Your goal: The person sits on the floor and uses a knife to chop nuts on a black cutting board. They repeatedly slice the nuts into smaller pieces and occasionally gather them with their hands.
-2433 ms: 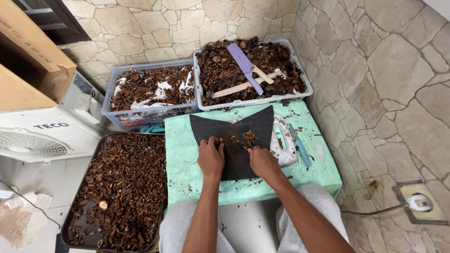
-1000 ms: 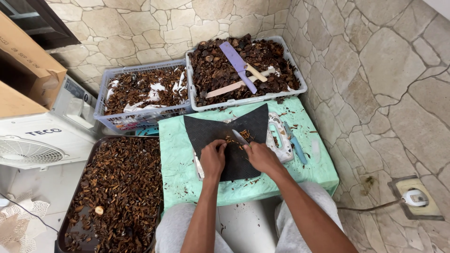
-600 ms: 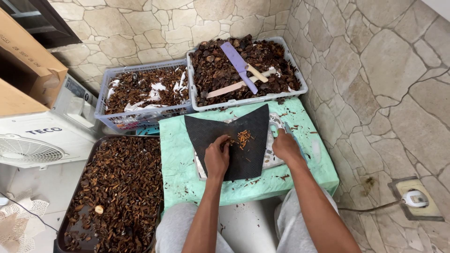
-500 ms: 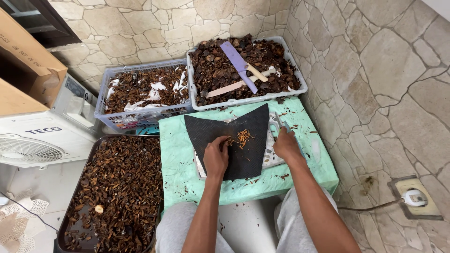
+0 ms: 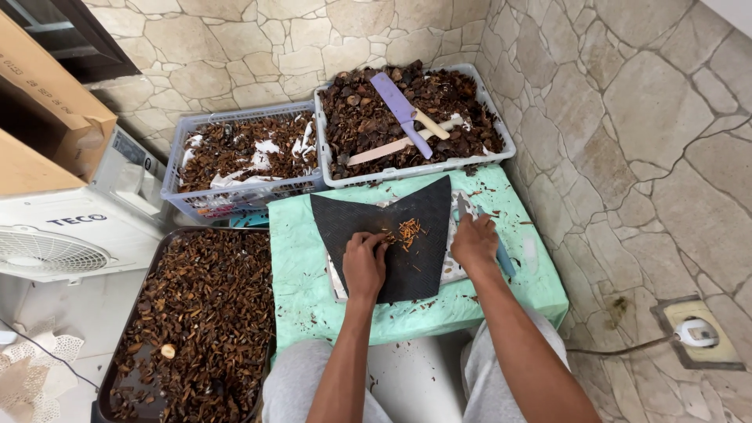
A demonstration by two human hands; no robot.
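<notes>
Orange shreds point(image 5: 408, 229) at 12 o'clock on the black mat point(image 5: 395, 251) could scatter if the curled left hand point(image 5: 365, 262) swipes; right hand point(image 5: 473, 240) grips something unclear.

Over on my far left I've got a brown cardboard box point(image 5: 43, 94), big and angled, its flap running out of view at the top corner. A second plain tan box panel point(image 5: 23, 168) sits just below it. Under those, a white fan unit point(image 5: 74, 235) carries a small dark logo label point(image 5: 72, 221) on its front, above the round grille. No screens or signs that I can see.
</notes>
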